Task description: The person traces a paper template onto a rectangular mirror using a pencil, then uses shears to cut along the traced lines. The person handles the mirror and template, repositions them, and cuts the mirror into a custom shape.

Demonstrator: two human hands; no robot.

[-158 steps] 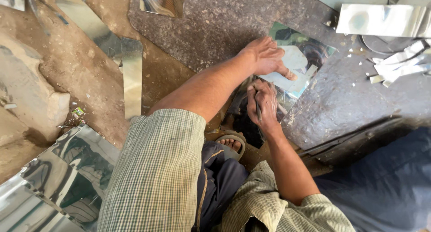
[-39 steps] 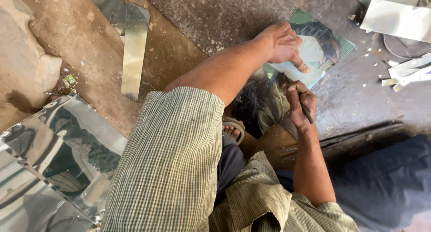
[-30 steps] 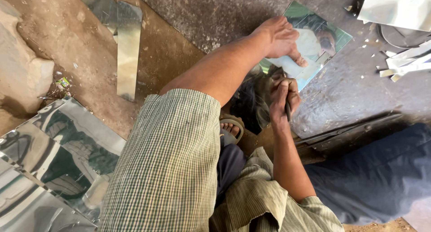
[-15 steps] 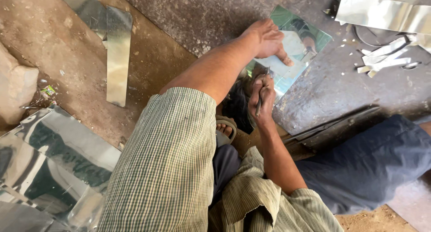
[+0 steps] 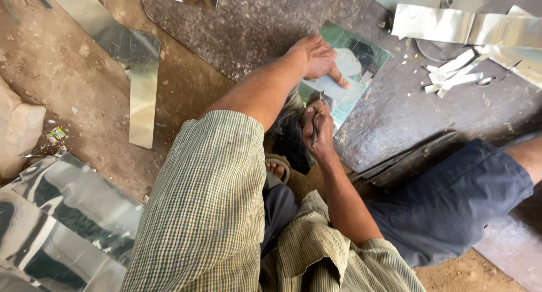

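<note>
- Left hand (image 5: pixel 317 59): flat, fingers spread, pressing the shiny metal sheet (image 5: pixel 361 55) at upper centre; keep your weight on it.
- Right hand (image 5: pixel 319 128): closed around a thin scribing tool (image 5: pixel 314 135), tip at the sheet's near edge; guide it steadily.
- Offcut strips (image 5: pixel 451 77): upper right, well apart.

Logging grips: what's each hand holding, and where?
Right hand grips a thin metal tool along its shaft. Left hand presses flat on the shiny metal sheet.
</note>
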